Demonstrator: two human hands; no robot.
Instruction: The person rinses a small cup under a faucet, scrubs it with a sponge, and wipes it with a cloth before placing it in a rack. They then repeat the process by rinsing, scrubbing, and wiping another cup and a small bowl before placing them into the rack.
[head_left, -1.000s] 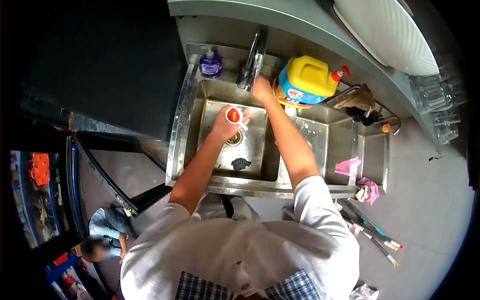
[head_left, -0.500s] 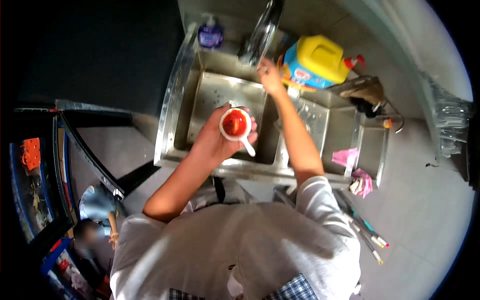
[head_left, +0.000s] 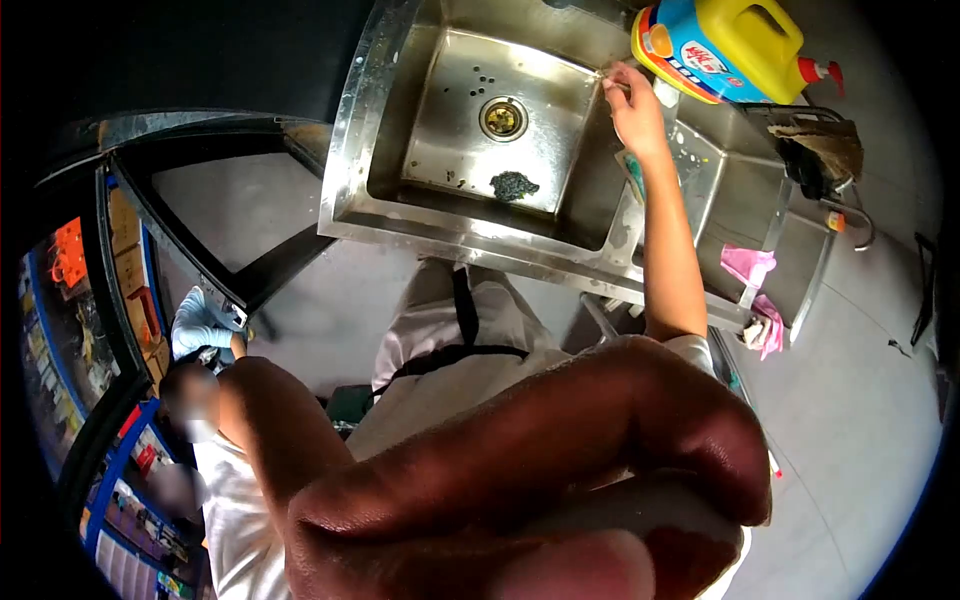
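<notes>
My left hand [head_left: 520, 450] is very near the camera, large and dark across the lower part of the view. Its fingers curl around a pale surface with dark red on it, which looks like the small white handled cup [head_left: 680, 510]; most of it is hidden. My right hand [head_left: 640, 110] hangs over the divider of the steel sink [head_left: 345, 190], fingertips pinched, and whether something small is in them cannot be made out. Close beside it stands a yellow and blue pump jug [head_left: 720, 50]. Inside the left basin a dark clump like a scourer [head_left: 513, 185] lies below the drain [head_left: 502, 118].
Pink cloths [head_left: 750, 263] hang over the sink's right part. A greenish pad [head_left: 633, 177] rests at the divider. Brown cloth [head_left: 835, 145] is beyond the jug. At the left are a black frame [head_left: 180, 240], shelves and another person [head_left: 200, 325].
My left hand has risen from over the basin towards the camera with the cup. The view has shifted down, so the tap and purple bottle are out of sight. My right hand stays over the sink.
</notes>
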